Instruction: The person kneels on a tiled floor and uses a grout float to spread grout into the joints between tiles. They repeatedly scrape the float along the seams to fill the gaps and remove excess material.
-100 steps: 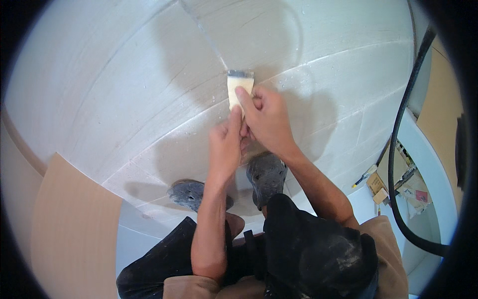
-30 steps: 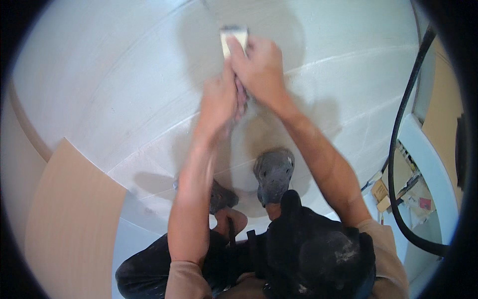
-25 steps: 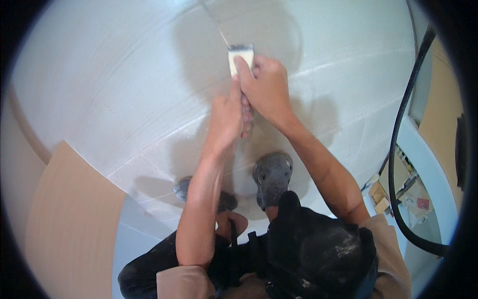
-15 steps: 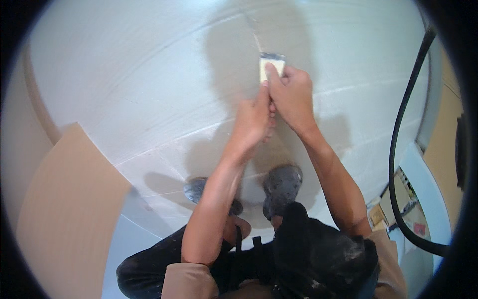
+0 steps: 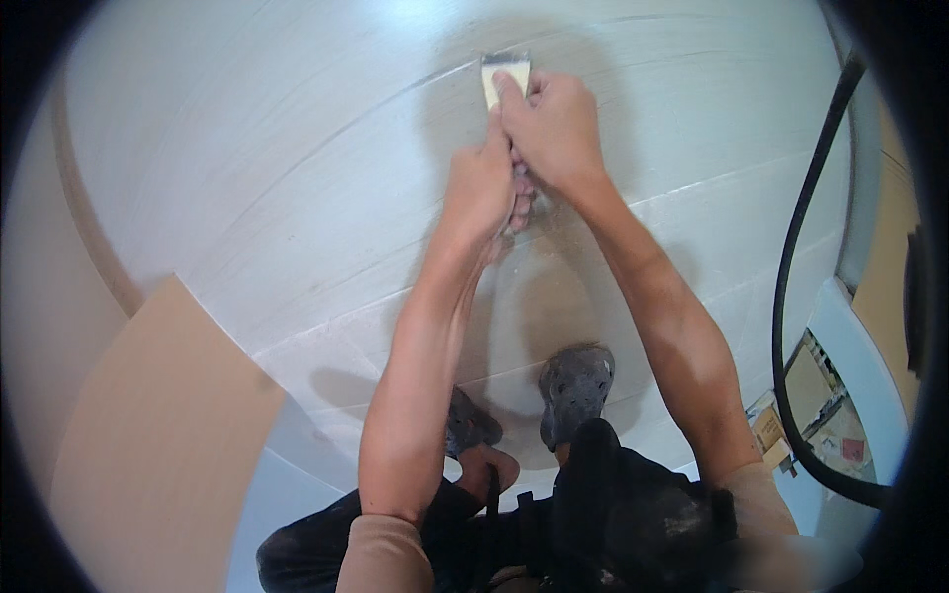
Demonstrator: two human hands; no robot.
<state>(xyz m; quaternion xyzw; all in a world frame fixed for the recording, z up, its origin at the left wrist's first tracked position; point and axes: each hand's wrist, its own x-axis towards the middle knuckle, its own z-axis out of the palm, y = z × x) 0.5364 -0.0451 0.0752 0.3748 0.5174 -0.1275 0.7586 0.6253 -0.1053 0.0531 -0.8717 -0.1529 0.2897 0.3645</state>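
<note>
On the pale tiled floor (image 5: 247, 198), well out ahead of the person's feet, a putty knife (image 5: 506, 75) is lying blade-first against the surface. Its long axis is running away from the person, up the picture, with the flat pale blade pointing toward the far end and the handle coming back into the hands. The right hand (image 5: 552, 128) is closing around the tool just behind the blade, with fingers curled over it and fingertips pressing on the blade's near part. The left hand (image 5: 481, 188) is wrapping shut around the handle just behind the right one, the two hands touching. Both forearms are stretching forward from the lower edge.

The floor is showing large whitish tiles with thin seams, streaked and dusty, with shadow falling around the hands. Two grey shoes (image 5: 573, 385) are resting on the tiles below the arms. A tan board (image 5: 148, 445) is lying at the lower left. A black hose (image 5: 791, 326) is curving down the right side, beside a heap of small packages (image 5: 825, 420).
</note>
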